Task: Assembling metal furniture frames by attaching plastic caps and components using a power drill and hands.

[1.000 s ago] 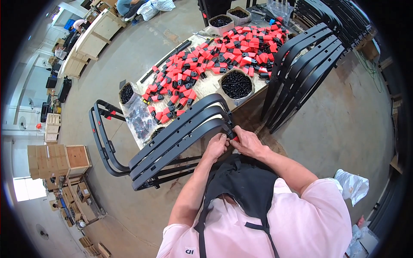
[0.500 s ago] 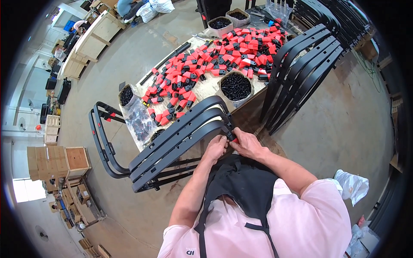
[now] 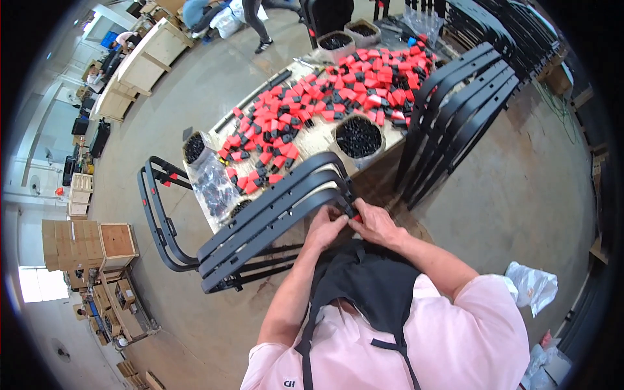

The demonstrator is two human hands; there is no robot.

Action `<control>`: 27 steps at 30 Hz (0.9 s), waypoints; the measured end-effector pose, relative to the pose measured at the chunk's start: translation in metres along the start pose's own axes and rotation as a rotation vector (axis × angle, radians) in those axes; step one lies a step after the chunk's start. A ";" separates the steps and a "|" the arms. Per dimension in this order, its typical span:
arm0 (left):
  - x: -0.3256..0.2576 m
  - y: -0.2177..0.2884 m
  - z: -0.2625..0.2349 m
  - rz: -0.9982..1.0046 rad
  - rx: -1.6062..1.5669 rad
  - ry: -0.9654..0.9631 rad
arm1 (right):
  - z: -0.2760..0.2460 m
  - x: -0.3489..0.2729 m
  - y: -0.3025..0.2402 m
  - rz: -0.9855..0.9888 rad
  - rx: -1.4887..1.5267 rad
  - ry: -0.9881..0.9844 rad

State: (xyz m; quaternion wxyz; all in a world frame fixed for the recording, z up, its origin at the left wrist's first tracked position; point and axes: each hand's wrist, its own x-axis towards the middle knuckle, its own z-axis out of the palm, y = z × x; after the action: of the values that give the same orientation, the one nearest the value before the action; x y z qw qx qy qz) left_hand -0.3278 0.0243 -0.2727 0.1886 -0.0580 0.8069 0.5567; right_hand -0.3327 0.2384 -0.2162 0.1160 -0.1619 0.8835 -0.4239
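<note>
Several long black frames (image 3: 276, 229) with rounded corners lean side by side against the table's near edge. At the right end of the nearest frame, a small red-and-black plastic piece (image 3: 357, 218) shows between my hands. My right hand (image 3: 378, 225) is closed around this piece, its fingers against the frame's end. My left hand (image 3: 325, 229) is closed on the frame's inner edge just beside it, thumb toward the piece. The left fingertips are partly hidden behind the frame.
A pile of red-and-black pieces (image 3: 351, 81) covers much of the wooden table (image 3: 311, 140). A tub (image 3: 369, 160) of small black parts stands at its near edge. More black frames (image 3: 448, 123) lean at the right. A person's leg (image 3: 255, 23) shows beyond the table.
My left thumb has shifted toward the plastic piece, and both hands sit slightly lower. The view has tilted a little. A walking person's legs have come into sight beyond the table.
</note>
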 end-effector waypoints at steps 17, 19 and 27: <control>-0.002 0.017 0.001 -0.211 -0.120 -0.116 | -0.001 -0.007 -0.005 0.070 -0.035 -0.022; -0.003 0.032 -0.002 -0.356 -0.115 -0.114 | -0.005 -0.006 -0.007 0.087 -0.005 -0.039; -0.006 0.021 0.003 -0.272 -0.206 -0.153 | -0.007 -0.007 -0.011 0.077 -0.029 -0.061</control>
State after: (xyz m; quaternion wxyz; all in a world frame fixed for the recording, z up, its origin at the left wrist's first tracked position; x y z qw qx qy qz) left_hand -0.3274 0.0337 -0.2531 0.3160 -0.1432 0.7136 0.6086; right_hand -0.3266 0.2396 -0.2027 0.1568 -0.1422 0.8911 -0.4014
